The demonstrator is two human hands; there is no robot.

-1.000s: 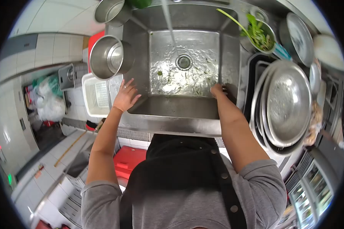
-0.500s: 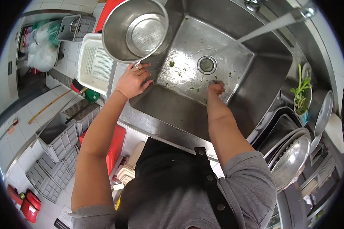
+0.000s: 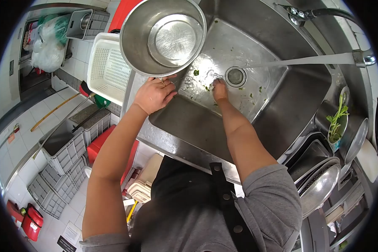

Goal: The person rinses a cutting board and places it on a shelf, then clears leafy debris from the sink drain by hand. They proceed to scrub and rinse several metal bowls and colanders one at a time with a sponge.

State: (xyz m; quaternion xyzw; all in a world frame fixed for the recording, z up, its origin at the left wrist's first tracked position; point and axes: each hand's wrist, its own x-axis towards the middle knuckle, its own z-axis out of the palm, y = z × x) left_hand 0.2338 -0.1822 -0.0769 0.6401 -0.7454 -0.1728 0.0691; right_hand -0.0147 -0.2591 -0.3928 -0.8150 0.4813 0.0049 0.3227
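Note:
A large steel pot (image 3: 174, 40) is tilted over the left rim of the steel sink (image 3: 189, 117), its inside facing up. My left hand (image 3: 155, 95) is at the pot's lower edge, with its fingers closed on the rim. Down on the sink floor, left of the drain (image 3: 235, 77), is my right hand (image 3: 220, 89). Its fingers are bent downward among small green leaf scraps (image 3: 196, 72), and whatever they hold is too small to tell. A stream of water (image 3: 298, 61) runs from the faucet toward the drain.
Left of the sink stands a white perforated basket (image 3: 110, 69). Steel colanders (image 3: 321, 189) and a pot holding green stalks (image 3: 337, 124) line the right side. Grey crates (image 3: 63, 151) and a red bin (image 3: 101, 147) are on the floor at left.
My right hand has moved left across the sink floor, from below the drain to its left side. The view has shifted slightly, and the pot shows a little larger beside my left hand.

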